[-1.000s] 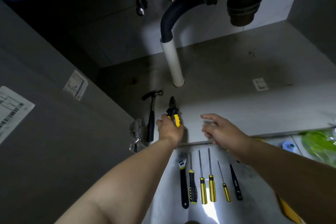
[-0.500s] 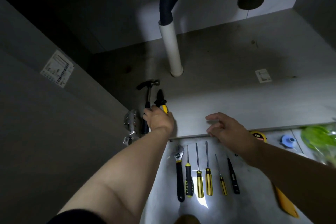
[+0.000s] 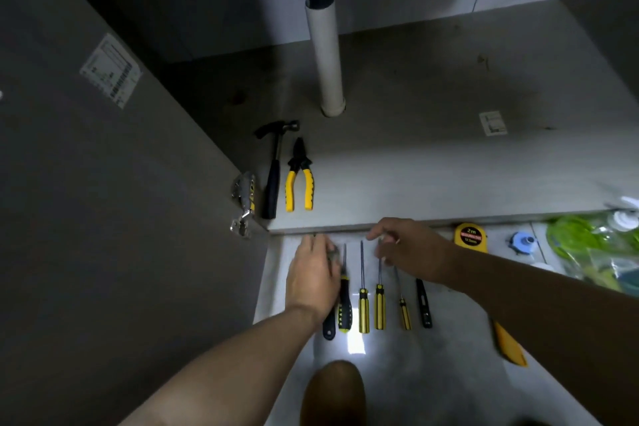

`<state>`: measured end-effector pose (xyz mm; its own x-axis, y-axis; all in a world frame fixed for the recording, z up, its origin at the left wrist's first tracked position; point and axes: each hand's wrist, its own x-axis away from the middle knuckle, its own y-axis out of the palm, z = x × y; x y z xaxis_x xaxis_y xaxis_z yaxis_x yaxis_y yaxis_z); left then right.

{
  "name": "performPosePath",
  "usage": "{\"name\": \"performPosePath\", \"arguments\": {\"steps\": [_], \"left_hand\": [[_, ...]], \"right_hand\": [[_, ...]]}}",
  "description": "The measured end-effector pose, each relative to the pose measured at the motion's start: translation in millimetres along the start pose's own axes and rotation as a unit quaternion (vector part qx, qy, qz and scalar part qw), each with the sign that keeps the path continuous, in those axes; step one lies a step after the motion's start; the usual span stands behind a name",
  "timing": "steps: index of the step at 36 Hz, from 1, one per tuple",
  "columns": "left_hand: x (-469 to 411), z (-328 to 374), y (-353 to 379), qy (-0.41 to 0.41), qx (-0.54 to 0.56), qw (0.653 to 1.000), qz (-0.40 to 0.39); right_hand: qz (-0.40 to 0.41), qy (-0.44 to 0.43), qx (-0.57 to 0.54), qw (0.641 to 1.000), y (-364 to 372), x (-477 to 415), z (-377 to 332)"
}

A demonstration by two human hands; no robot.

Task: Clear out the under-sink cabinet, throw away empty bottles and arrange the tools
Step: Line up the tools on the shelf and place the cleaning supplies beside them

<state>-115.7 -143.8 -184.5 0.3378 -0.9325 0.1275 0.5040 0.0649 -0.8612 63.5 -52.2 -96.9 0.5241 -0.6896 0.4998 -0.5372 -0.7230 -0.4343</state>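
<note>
A single wide-angle head camera looks forward and steeply down from close above the floor (image 3: 432, 373) into the open cabinet (image 3: 432, 166), its drain pipe (image 3: 326, 55) at top centre and both forearms entering from the bottom edge.

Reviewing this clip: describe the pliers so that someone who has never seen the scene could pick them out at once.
Find the white drain pipe that enters the cabinet floor. In front of it, toward the left wall, a hammer and the pliers lie side by side. The pliers are the right one, the only tool there with two spread yellow handles.
</note>
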Motion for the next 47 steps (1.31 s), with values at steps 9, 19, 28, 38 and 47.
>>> {"name": "performPosePath", "arguments": {"steps": [9,19,28,38,47], "left_hand": [[15,-36,32,-0.222,0.029,0.961,-0.165],[13,-40,35,-0.242,0.009,0.951,-0.193],[49,-40,7,-0.311,0.444,0.805,-0.243],[34,11,-31,-0.167,0.584,0.759,-0.235],[-36,26,-44,-0.089,0.398,0.909,0.088]], "right_hand": [[-0.063,0.025,0.082,0.994,17,12,17],[-0.104,0.008,0.128,0.986,36,6,20],[-0.146,0.048,0.121,0.981,45,0,17],[-0.171,0.074,0.003,0.983,34,11,3],[0.029,0.055,-0.094,0.994,5,-31,-28]]}}
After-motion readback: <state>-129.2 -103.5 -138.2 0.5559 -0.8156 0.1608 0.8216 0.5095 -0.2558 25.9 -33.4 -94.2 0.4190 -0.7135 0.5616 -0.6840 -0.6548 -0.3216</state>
